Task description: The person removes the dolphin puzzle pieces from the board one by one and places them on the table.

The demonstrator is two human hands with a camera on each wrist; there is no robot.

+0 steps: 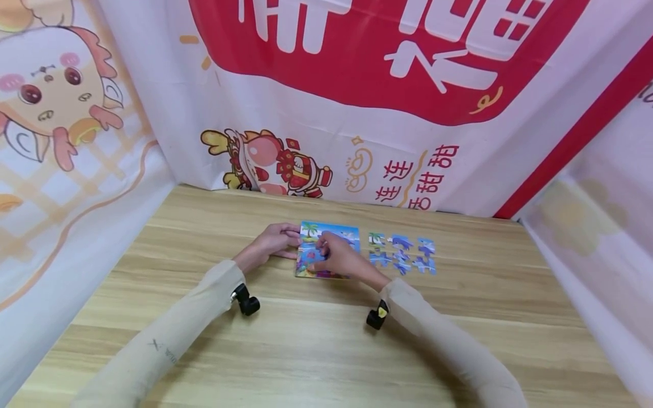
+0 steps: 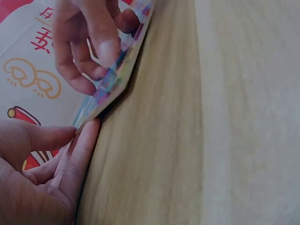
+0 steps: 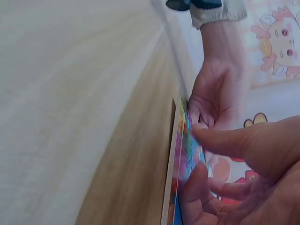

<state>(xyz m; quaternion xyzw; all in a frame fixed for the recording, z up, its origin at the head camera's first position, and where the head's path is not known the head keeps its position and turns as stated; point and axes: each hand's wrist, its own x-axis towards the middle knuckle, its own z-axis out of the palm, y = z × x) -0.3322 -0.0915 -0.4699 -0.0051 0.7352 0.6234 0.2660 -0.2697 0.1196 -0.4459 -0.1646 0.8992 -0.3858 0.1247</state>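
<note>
A colourful jigsaw puzzle board [image 1: 308,266] with a palm tree and a sea scene lies flat on the table. My left hand [image 1: 275,241] holds its left edge; in the left wrist view the left thumb [image 2: 56,137] lies on top, the fingers at the edge and under it. Over the board is my right hand [image 1: 339,255], its bent fingers low at the picture. In the right wrist view the right thumb [image 3: 225,140] and the bent fingers stand apart, and no piece shows between them. The right hand covers the middle of the board.
Several loose jigsaw pieces [image 1: 401,242] lie in rows to the right of the board. The wooden table [image 1: 316,340] ends at a printed cloth backdrop [image 1: 316,96] behind, with cloth walls at both sides. Each sleeve carries a small black camera [image 1: 247,301] at the wrist.
</note>
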